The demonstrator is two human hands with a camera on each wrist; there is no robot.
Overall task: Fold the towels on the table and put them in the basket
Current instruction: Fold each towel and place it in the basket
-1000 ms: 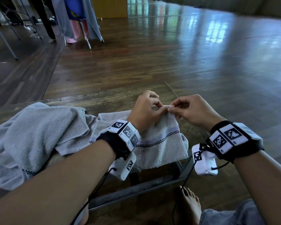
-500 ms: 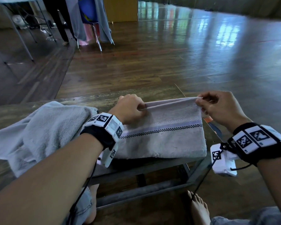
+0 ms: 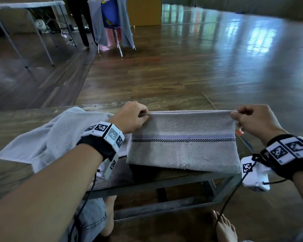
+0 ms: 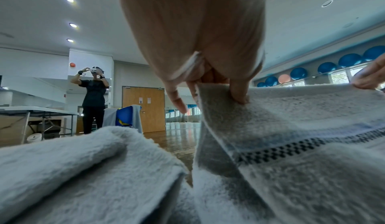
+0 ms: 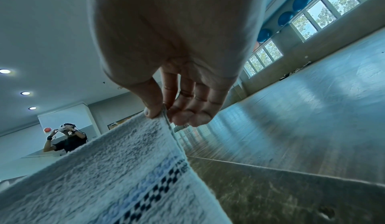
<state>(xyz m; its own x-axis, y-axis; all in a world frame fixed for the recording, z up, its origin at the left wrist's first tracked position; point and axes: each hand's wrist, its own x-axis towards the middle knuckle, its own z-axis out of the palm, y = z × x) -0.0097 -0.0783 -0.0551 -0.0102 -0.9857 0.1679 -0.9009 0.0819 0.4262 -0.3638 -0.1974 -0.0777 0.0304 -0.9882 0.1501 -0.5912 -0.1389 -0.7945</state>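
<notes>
A grey towel (image 3: 182,151) with a lilac stripe and a black checkered line is stretched flat between both hands above the table's right end. My left hand (image 3: 131,117) pinches its upper left corner, and my right hand (image 3: 248,119) pinches the upper right corner. In the left wrist view the thumb and fingers (image 4: 239,92) clamp the towel (image 4: 302,145) edge. The right wrist view shows thumb and fingertips (image 5: 154,110) nipping the towel (image 5: 116,170) corner. A second, crumpled pale grey towel (image 3: 51,140) lies on the table to the left. No basket is in view.
The wooden table (image 3: 16,123) has a metal frame (image 3: 164,205) underneath, with my bare feet (image 3: 224,226) below it. Beyond lies open wooden floor. A blue chair (image 3: 112,18) draped with cloths, a folding table (image 3: 24,7) and a standing person (image 4: 93,99) are far back left.
My hands, close together at the towel's top edge a second ago, have moved apart to its two corners. The towel now hangs spread and taut instead of bunched.
</notes>
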